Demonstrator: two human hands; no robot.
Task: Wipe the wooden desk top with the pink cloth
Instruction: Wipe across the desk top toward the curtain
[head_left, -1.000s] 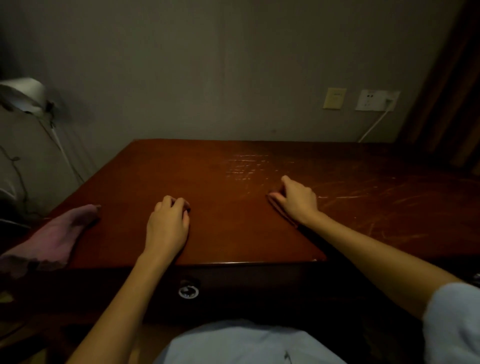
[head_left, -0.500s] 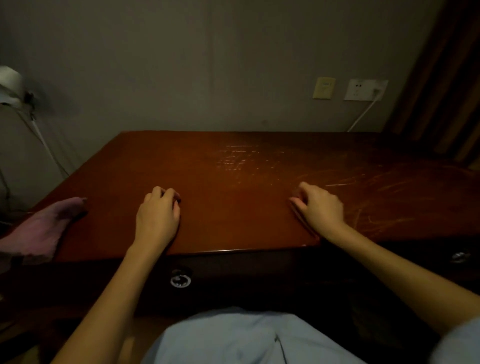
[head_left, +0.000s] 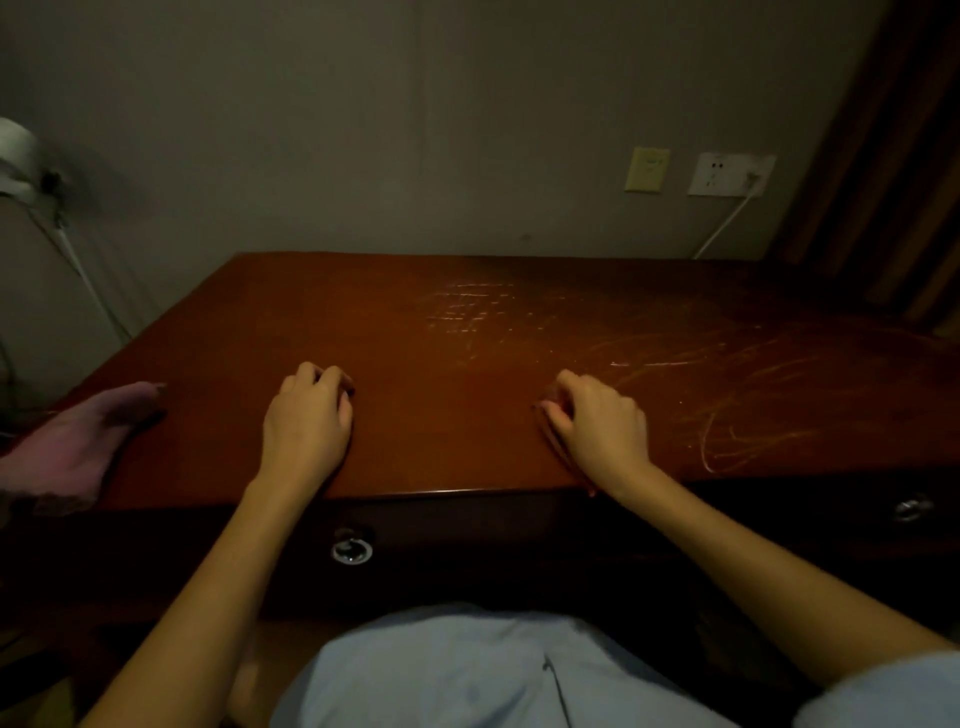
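The pink cloth (head_left: 78, 447) lies crumpled on the left end of the wooden desk top (head_left: 467, 332) and droops over its front left corner. My left hand (head_left: 306, 421) rests on the desk near the front edge, fingers loosely curled, holding nothing, about a hand's width right of the cloth. My right hand (head_left: 597, 426) also sits near the front edge, further right, with its curled fingertips touching the wood. Neither hand touches the cloth.
Pale scratches (head_left: 727, 405) cover the right half of the desk. Two round drawer pulls (head_left: 352, 548) sit in the dark desk front. A wall socket with a white cable (head_left: 730, 174) is behind, a curtain (head_left: 893, 156) at the right, a lamp (head_left: 15, 156) at the left.
My right hand slid right along the desk, then came back a little towards the front edge, its fingers curling more. My left hand and the cloth stayed put.
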